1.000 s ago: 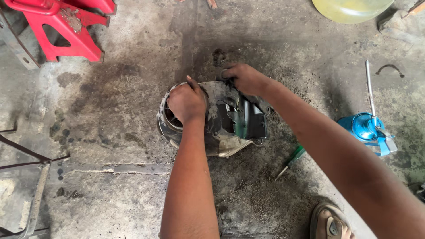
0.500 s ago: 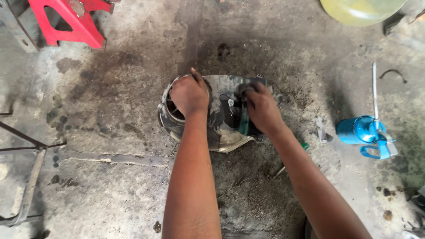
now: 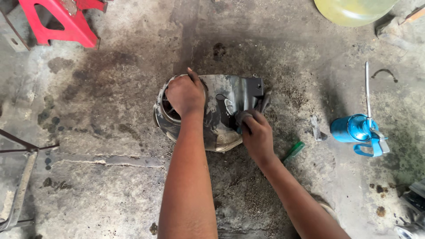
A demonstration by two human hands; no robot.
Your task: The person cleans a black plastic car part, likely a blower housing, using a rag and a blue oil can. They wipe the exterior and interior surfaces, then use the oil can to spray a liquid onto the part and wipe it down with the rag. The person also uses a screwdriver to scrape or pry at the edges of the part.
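The left hand [image 3: 185, 94] grips the rim of the grey cover [image 3: 230, 95]. The right hand [image 3: 256, 135] holds a rag [image 3: 248, 116] tight against it.

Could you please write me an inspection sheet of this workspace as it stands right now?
Surface: concrete floor, stained dark and gritty around the work.
Job's things: grey metal housing lying on the floor; dark rag pressed on it.
Clutter: blue oil can, green-handled screwdriver, small metal piece, curved hook.
Hands: left hand grips the housing's round end; right hand holds the rag.
Cables: nothing seen.
Surroundings: red stand, yellowish container, metal frame.
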